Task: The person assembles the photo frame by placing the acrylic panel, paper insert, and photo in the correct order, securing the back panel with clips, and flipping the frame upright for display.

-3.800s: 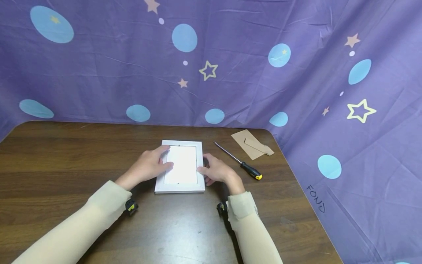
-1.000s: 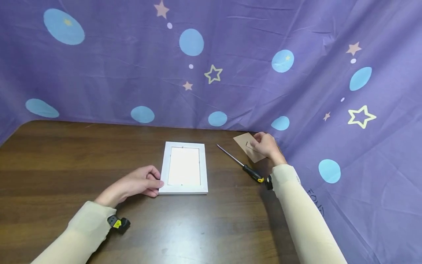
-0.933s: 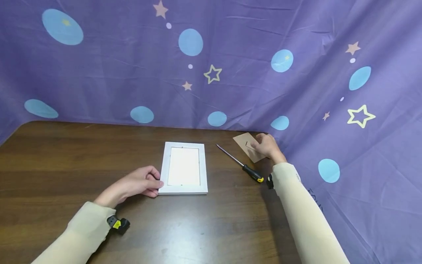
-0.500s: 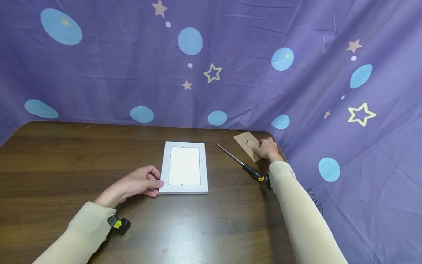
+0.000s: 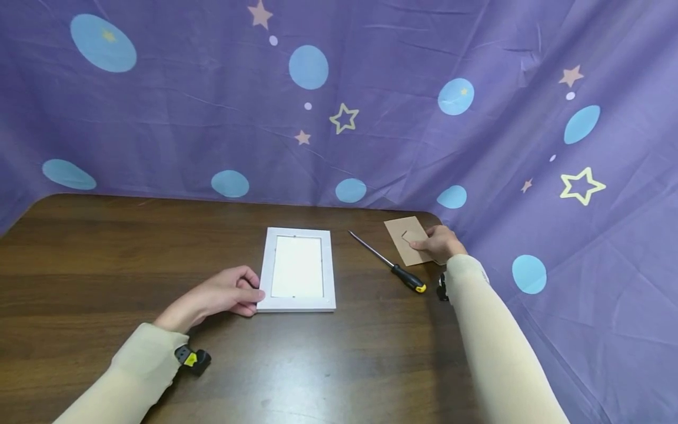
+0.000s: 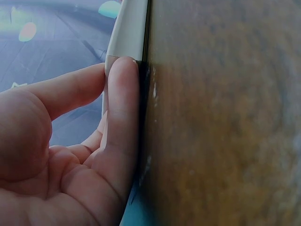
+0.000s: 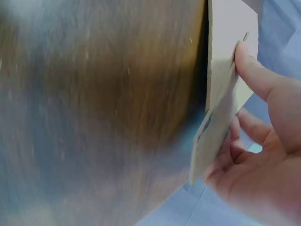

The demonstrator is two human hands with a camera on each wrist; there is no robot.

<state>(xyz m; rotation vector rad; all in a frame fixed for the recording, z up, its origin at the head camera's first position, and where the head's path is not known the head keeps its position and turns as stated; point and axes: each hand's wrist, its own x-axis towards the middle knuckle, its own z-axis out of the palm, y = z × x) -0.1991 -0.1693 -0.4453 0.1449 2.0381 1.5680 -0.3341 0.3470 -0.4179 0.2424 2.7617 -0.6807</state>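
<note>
White frame (image 5: 327, 268) right of left hand (image 5: 228, 291), pinching its near corner; pinching brown board pieces (image 5: 406, 250) with right hand (image 5: 444, 242).

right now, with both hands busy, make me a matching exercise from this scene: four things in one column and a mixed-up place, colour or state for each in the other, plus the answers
Things:
1. white frame
2. screwdriver
3. brown board
4. patterned cloth

Places, colours and states:
A. purple, with blue spots and stars
B. held by the right hand
C. touched at its near left corner by the left hand
D. on the table, touched by neither hand

Right pairs: 1-C, 2-D, 3-B, 4-A
</note>
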